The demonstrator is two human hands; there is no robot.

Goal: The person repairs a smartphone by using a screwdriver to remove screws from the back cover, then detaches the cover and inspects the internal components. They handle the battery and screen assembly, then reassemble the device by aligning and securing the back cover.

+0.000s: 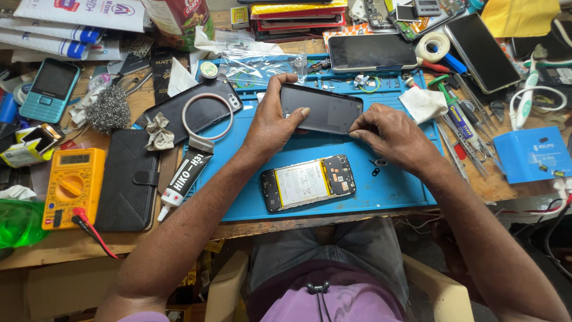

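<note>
Dark phone back cover [322,108], flat above blue mat [381,191]

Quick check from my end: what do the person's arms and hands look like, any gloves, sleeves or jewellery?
Both arms are bare to above the elbow. The left hand and right hand wear no gloves, rings or watch that I can see. A sliver of pale purple short sleeve shows at the left upper arm.

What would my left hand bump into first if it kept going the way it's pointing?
The left hand, gripping the dark phone panel, points away from you. Past the panel, it would likely meet the clear plastic bag at the blue mat's far edge, though depth is hard to judge.
</note>
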